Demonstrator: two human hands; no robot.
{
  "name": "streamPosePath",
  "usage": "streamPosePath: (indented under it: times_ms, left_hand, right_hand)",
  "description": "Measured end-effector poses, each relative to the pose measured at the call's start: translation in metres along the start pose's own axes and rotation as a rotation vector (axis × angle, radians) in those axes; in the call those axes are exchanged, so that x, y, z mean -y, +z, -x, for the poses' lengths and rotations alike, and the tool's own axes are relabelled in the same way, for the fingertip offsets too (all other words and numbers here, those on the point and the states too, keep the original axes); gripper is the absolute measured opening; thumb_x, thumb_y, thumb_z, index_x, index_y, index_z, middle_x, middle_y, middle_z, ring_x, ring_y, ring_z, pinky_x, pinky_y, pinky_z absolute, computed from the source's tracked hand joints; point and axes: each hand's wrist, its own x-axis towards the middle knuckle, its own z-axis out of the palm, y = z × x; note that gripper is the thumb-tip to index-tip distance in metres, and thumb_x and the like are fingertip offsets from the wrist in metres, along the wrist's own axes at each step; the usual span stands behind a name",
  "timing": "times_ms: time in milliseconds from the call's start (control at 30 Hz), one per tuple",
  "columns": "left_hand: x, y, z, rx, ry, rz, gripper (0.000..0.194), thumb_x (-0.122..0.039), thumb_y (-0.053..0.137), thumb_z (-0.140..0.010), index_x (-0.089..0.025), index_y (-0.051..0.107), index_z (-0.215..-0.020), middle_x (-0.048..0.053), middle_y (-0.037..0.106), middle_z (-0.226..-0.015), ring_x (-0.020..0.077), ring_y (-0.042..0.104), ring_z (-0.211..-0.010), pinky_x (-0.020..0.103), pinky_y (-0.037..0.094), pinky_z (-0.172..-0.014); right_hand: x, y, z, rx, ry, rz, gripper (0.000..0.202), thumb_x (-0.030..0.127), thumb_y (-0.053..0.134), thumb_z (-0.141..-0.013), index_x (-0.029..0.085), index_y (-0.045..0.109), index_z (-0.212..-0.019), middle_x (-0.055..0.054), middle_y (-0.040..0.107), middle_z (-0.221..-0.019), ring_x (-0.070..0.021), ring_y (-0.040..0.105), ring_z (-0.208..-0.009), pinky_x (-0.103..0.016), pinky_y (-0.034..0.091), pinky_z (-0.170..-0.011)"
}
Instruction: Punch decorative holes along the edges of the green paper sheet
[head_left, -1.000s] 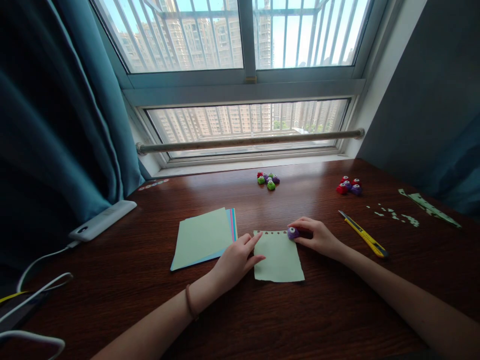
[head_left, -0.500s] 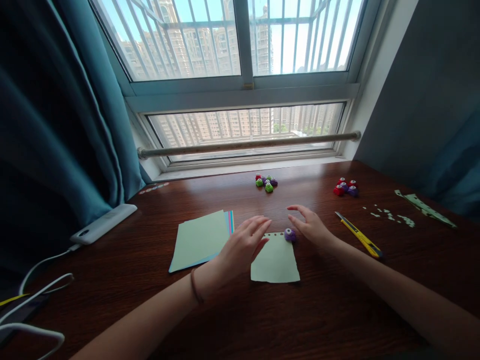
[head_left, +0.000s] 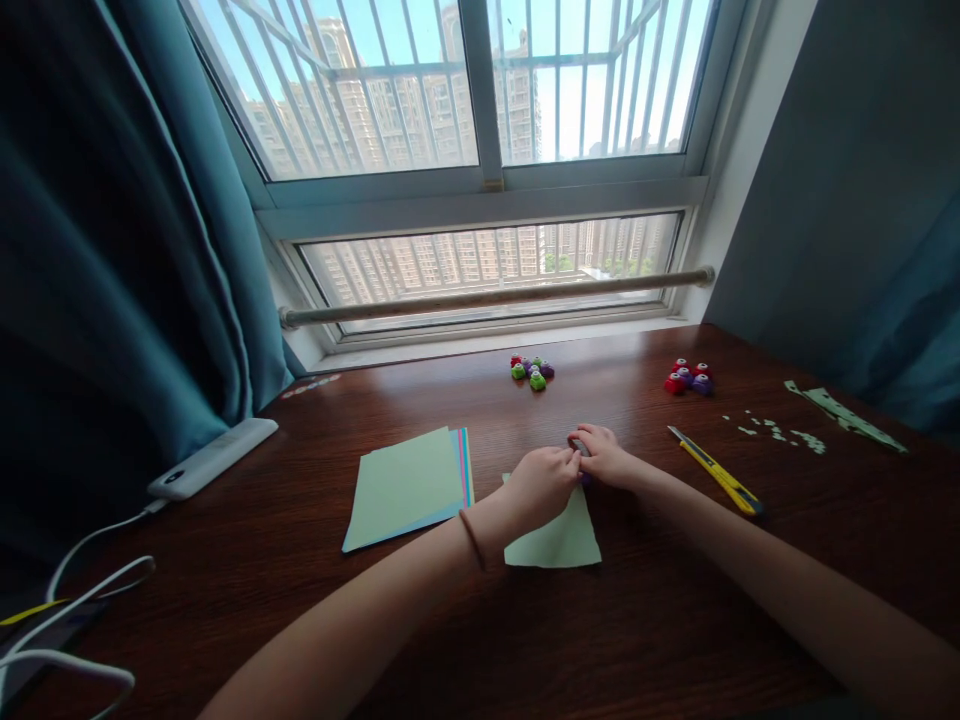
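My left hand (head_left: pixel 546 488) reaches across a light green sheet of paper (head_left: pixel 559 540), its fingers closed at the upper right corner. My right hand (head_left: pixel 606 458) meets it there from the right, fingers curled in. Between the two hands a bit of a small purple one-eyed figure (head_left: pixel 585 479) shows; most of it is hidden by the fingers. The sheet lies on the desk, its top edge largely covered by my left hand.
Left of the sheet lies a stack of coloured paper (head_left: pixel 405 490). A yellow utility knife (head_left: pixel 716 470) rests at right, beyond it paper scraps (head_left: pixel 780 432) and cut strips (head_left: pixel 847 415). Small one-eyed figures form a back cluster (head_left: pixel 534 372) and a right cluster (head_left: pixel 686 378). A white power bank (head_left: pixel 214 460) sits far left.
Both hands, apart and open before, have come together over the purple figure at the sheet's top right corner. My left hand moved right across the paper and now hides the row of holes.
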Motion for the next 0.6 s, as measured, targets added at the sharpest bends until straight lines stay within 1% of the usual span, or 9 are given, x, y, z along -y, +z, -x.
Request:
streamPosePath:
  times_ms: [67,133,200,267,300,367,433,533,600]
  left_hand:
    - [-0.001,0.000,-0.002,0.000,-0.004,0.019,0.023,-0.004,0.043,-0.076,-0.004,0.057,-0.095,0.019,0.060,-0.095,0.0277,0.056,-0.091,0.039,0.043,-0.081]
    - [-0.001,-0.002,-0.003,-0.013,-0.031,0.042,0.020,-0.006,0.043,-0.077,-0.007,0.058,-0.091,0.019,0.061,-0.092,0.0275,0.057,-0.087,0.039,0.044,-0.078]
    - [0.002,-0.005,-0.003,-0.024,-0.058,0.059,0.017,-0.011,0.043,-0.081,-0.010,0.058,-0.089,0.015,0.062,-0.088,0.0250,0.059,-0.081,0.036,0.045,-0.072]
    - [0.009,-0.008,-0.002,-0.051,-0.079,0.130,0.014,-0.019,0.047,-0.084,-0.015,0.058,-0.090,0.011,0.062,-0.089,0.0227,0.058,-0.081,0.032,0.044,-0.070]
    - [0.013,-0.007,-0.001,-0.073,-0.092,0.191,0.013,-0.023,0.051,-0.083,-0.017,0.058,-0.091,0.009,0.062,-0.090,0.0219,0.057,-0.082,0.031,0.044,-0.071]
    - [0.020,-0.003,0.001,-0.133,-0.136,0.329,0.017,-0.029,0.061,-0.077,-0.019,0.059,-0.090,0.006,0.061,-0.088,0.0213,0.055,-0.084,0.030,0.042,-0.073]
    - [0.025,0.005,0.002,-0.181,-0.206,0.458,0.019,-0.031,0.066,-0.072,-0.018,0.059,-0.083,0.005,0.059,-0.082,0.0201,0.054,-0.078,0.029,0.041,-0.069]
    - [0.028,0.015,0.006,-0.230,-0.322,0.712,0.018,-0.034,0.064,-0.072,-0.016,0.061,-0.076,0.002,0.057,-0.072,0.0158,0.051,-0.065,0.025,0.038,-0.059]
    - [0.031,0.018,0.009,-0.289,-0.429,0.962,0.022,-0.036,0.066,-0.070,-0.015,0.061,-0.075,0.001,0.056,-0.066,0.0136,0.049,-0.060,0.023,0.035,-0.055]
  right_hand:
    - [-0.004,0.004,-0.001,-0.011,-0.003,-0.002,0.036,0.024,0.050,-0.076,0.016,0.056,-0.111,-0.012,0.043,-0.126,-0.0261,0.029,-0.122,-0.040,0.020,-0.101]
    - [-0.006,0.007,-0.001,-0.035,0.001,-0.011,0.036,0.025,0.051,-0.076,0.018,0.057,-0.110,-0.010,0.043,-0.126,-0.0257,0.028,-0.122,-0.040,0.021,-0.100]
    - [-0.007,0.008,0.001,-0.066,0.013,-0.032,0.037,0.028,0.052,-0.075,0.018,0.057,-0.111,-0.010,0.042,-0.127,-0.0260,0.028,-0.122,-0.039,0.023,-0.099]
    - [-0.006,0.009,0.004,-0.098,0.031,-0.062,0.040,0.032,0.053,-0.076,0.017,0.056,-0.112,-0.010,0.041,-0.128,-0.0272,0.027,-0.122,-0.040,0.024,-0.099]
    - [-0.005,0.010,0.006,-0.115,0.038,-0.081,0.041,0.034,0.053,-0.076,0.017,0.056,-0.113,-0.009,0.041,-0.129,-0.0278,0.026,-0.122,-0.041,0.025,-0.099]
    - [-0.003,0.011,0.010,-0.159,0.047,-0.124,0.042,0.040,0.054,-0.076,0.017,0.057,-0.111,-0.009,0.042,-0.128,-0.0292,0.025,-0.122,-0.043,0.025,-0.099]
    - [0.000,0.010,0.013,-0.210,0.040,-0.192,0.045,0.044,0.058,-0.073,0.016,0.057,-0.108,-0.009,0.046,-0.125,-0.0297,0.027,-0.122,-0.043,0.025,-0.100]
    - [0.001,0.002,0.016,-0.235,0.043,-0.443,0.051,0.044,0.062,-0.068,0.014,0.056,-0.108,-0.011,0.053,-0.116,-0.0271,0.039,-0.115,-0.040,0.031,-0.098]
    - [0.000,-0.009,0.017,-0.240,0.063,-0.677,0.048,0.046,0.059,-0.071,0.013,0.055,-0.107,-0.011,0.056,-0.110,-0.0241,0.048,-0.106,-0.037,0.038,-0.091]
